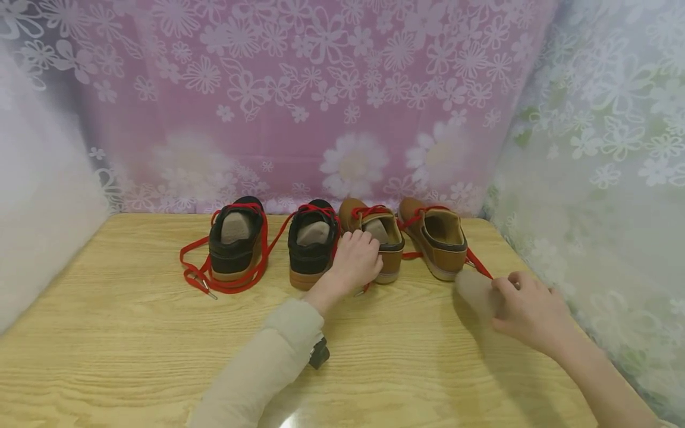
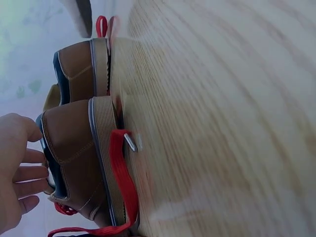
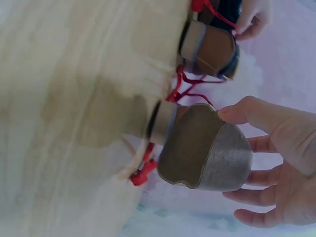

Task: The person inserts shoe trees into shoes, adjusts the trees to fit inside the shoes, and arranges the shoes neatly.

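My left hand [image 1: 353,258] is over the opening of the left brown shoe [image 1: 392,267], its fingers loosely bent near the collar. Inside that shoe sits a grey-beige shoe insert [image 1: 376,229], partly hidden by the hand. My right hand [image 1: 532,309] holds another shoe insert [image 3: 205,153] between thumb and fingers, raised above the table; its hollow end shows in the right wrist view. Just left of this hand stands the right brown shoe [image 1: 440,252], with no insert visible in its opening. Red laces [image 2: 123,182] trail beside the brown shoes.
Two black shoes stand on the left, the outer one [image 1: 230,255] and the inner one [image 1: 307,261], each with an insert inside. Loose red lace [image 1: 187,255] loops beside the outer one. The wooden table [image 1: 134,345] meets a pink flowered cloth [image 1: 278,107] behind.
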`<action>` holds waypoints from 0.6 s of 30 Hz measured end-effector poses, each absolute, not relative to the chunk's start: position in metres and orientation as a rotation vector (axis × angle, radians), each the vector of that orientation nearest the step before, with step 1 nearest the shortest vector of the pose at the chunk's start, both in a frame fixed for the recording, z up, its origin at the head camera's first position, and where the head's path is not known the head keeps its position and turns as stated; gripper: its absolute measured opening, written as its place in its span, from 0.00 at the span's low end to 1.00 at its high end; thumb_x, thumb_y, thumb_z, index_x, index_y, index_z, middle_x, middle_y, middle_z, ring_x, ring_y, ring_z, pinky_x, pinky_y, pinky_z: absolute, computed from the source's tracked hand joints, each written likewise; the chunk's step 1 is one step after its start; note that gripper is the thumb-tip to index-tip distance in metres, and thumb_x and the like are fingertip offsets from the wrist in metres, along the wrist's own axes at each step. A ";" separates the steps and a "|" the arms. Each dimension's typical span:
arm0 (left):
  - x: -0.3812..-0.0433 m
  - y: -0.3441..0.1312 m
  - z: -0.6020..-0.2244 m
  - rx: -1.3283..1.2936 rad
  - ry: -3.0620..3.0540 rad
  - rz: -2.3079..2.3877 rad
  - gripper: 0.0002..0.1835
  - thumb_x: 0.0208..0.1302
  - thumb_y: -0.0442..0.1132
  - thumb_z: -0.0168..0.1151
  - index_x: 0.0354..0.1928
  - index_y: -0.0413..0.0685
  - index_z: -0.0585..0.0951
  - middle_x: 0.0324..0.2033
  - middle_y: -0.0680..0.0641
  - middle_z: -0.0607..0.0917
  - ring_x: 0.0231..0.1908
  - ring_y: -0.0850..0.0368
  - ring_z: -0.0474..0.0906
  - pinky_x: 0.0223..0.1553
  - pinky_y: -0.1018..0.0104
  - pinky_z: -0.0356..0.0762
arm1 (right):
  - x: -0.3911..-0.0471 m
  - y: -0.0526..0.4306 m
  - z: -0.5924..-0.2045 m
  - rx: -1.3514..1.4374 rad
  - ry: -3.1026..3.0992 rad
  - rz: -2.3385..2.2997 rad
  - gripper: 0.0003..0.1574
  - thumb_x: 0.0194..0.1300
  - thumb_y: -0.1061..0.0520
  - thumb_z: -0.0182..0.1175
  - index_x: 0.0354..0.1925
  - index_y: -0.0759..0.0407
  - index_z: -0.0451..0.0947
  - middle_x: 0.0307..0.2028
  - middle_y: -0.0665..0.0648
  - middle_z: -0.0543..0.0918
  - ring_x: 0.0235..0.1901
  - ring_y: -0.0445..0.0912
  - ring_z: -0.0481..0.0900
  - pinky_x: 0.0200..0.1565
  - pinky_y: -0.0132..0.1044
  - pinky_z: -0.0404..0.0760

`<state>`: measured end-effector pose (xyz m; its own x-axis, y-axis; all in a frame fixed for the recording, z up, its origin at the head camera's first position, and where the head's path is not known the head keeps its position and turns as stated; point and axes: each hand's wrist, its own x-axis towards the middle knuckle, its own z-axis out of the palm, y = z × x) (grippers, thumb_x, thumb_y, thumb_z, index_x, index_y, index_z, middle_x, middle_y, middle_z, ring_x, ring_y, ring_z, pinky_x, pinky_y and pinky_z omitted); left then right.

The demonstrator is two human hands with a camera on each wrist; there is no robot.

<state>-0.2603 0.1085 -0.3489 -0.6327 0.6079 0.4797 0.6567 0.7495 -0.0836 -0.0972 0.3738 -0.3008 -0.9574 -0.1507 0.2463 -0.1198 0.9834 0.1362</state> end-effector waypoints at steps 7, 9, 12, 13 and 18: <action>-0.257 0.116 -0.349 -1.018 -2.392 -0.200 0.11 0.63 0.46 0.53 0.28 0.50 0.78 0.30 0.52 0.77 0.36 0.55 0.72 0.37 0.63 0.65 | -0.098 0.386 -0.288 0.195 -2.811 -0.124 0.33 0.38 0.50 0.71 0.44 0.61 0.73 0.42 0.68 0.73 0.35 0.66 0.72 0.29 0.60 0.67; -0.256 0.119 -0.348 -1.028 -2.378 -0.195 0.11 0.63 0.45 0.52 0.28 0.50 0.77 0.29 0.52 0.76 0.35 0.55 0.72 0.36 0.64 0.64 | -0.099 0.390 -0.285 0.219 -2.771 -0.121 0.33 0.37 0.51 0.71 0.43 0.61 0.73 0.42 0.69 0.73 0.34 0.66 0.73 0.27 0.59 0.67; -0.255 0.124 -0.345 -1.029 -2.360 -0.184 0.11 0.63 0.46 0.53 0.27 0.50 0.77 0.29 0.52 0.76 0.34 0.55 0.72 0.36 0.64 0.65 | -0.103 0.395 -0.281 0.266 -2.721 -0.099 0.33 0.36 0.52 0.71 0.43 0.62 0.74 0.41 0.69 0.73 0.32 0.66 0.73 0.24 0.58 0.68; -0.254 0.126 -0.344 -1.030 -2.356 -0.179 0.10 0.62 0.46 0.53 0.27 0.50 0.78 0.29 0.52 0.77 0.34 0.55 0.72 0.36 0.64 0.65 | -0.104 0.396 -0.280 0.278 -2.709 -0.090 0.33 0.35 0.53 0.71 0.43 0.63 0.74 0.41 0.70 0.72 0.32 0.66 0.73 0.24 0.58 0.68; -0.255 0.137 -0.339 -1.026 -2.394 -0.152 0.11 0.64 0.47 0.52 0.28 0.51 0.78 0.30 0.53 0.77 0.34 0.56 0.71 0.37 0.64 0.65 | -0.111 0.399 -0.276 0.324 -2.642 -0.035 0.34 0.33 0.56 0.70 0.43 0.68 0.74 0.41 0.72 0.72 0.31 0.66 0.73 0.26 0.58 0.69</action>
